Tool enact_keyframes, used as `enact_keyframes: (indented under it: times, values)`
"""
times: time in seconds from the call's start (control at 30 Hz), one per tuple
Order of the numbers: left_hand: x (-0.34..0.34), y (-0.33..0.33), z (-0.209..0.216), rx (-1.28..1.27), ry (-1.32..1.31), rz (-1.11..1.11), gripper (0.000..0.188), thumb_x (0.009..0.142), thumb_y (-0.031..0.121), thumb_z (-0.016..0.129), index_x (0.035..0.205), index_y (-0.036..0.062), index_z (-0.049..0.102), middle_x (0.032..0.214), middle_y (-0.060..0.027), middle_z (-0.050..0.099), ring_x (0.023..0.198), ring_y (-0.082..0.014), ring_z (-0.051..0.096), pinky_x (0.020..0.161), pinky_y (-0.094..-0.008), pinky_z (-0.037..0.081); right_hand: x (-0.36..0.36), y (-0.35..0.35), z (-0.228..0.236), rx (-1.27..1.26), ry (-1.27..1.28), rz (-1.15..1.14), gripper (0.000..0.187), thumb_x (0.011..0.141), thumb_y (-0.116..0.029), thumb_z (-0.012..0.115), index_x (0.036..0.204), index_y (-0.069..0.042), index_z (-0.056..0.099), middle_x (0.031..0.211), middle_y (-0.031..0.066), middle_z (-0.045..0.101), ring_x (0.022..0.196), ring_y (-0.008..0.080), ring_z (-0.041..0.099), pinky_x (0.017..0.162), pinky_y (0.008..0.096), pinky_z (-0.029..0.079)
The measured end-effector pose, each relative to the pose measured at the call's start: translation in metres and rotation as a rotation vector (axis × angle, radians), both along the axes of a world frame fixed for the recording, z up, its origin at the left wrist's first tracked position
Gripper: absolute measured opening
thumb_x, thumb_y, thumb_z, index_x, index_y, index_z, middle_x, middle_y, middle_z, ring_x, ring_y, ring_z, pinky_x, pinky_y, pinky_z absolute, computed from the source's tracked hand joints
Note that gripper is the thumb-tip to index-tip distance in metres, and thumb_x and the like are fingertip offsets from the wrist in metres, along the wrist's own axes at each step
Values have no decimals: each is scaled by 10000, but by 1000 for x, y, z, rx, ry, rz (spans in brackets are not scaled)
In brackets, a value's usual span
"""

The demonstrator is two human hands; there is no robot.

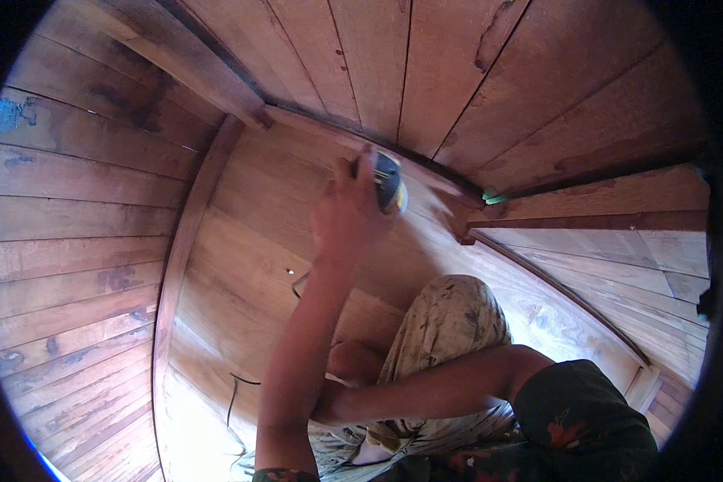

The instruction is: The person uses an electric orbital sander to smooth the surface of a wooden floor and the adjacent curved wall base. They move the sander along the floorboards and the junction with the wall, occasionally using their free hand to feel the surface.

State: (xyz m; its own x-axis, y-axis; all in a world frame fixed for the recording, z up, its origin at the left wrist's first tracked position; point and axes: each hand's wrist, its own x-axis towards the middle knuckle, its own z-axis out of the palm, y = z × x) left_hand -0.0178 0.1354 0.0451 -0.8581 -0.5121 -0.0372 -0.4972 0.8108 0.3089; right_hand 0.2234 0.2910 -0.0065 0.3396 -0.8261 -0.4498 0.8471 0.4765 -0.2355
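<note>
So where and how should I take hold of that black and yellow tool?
Probably grip the tool around its dark, rounded body, coming from the left: the left hand curls around that side, while the yellow edge shows on the right. Blur hides whether there's a separate handle.

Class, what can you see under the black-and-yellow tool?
Brown wood shows around the tool, gripped by the left hand. The patch directly under it is covered, so whether they touch cannot be told.
</note>
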Motion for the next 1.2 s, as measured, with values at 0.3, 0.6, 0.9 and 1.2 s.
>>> enact_keyframes:
  times: [0.3, 0.6, 0.9, 1.2]
  values:
    - [-3, 48, 14, 60, 5, -156, 908, 837, 372, 888, 1617, 188, 461, 1294, -188, 614, 1059, -394, 750, 810, -509, 668, 6, 8, -7, 361, -482, -161, 211, 1050, -99, 534, 1240, -55, 615, 1281, 154, 664, 1183, 322, 639, 1021, 480, 501]
    - [3, -22, -12, -3, 78, -25, 920, 822, 411, 893, 1594, 138, 475, 1290, -256, 659, 1076, -480, 722, 910, -577, 611, 5, 10, -30, -646, 913, 287, 73, 910, -151, 646, 924, -81, 665, 921, 150, 699, 863, 344, 697, 773, 500, 529]
    - [11, -133, -8, -158, 56, 211, 877, 834, 496, 880, 1549, 167, 493, 1340, -247, 690, 1162, -476, 720, 941, -578, 604, -21, 7, -14, -1122, 1351, 302, 136, 901, -179, 661, 795, -94, 667, 743, 128, 695, 702, 329, 727, 641, 493, 530]
    - [16, -153, -8, -170, -2, 294, 869, 812, 508, 875, 1530, 181, 511, 1326, -221, 671, 1148, -461, 733, 922, -563, 624, -24, 8, -12, -940, 1012, 82, 155, 819, -221, 719, 723, -104, 680, 677, 132, 683, 632, 325, 708, 570, 518, 510]
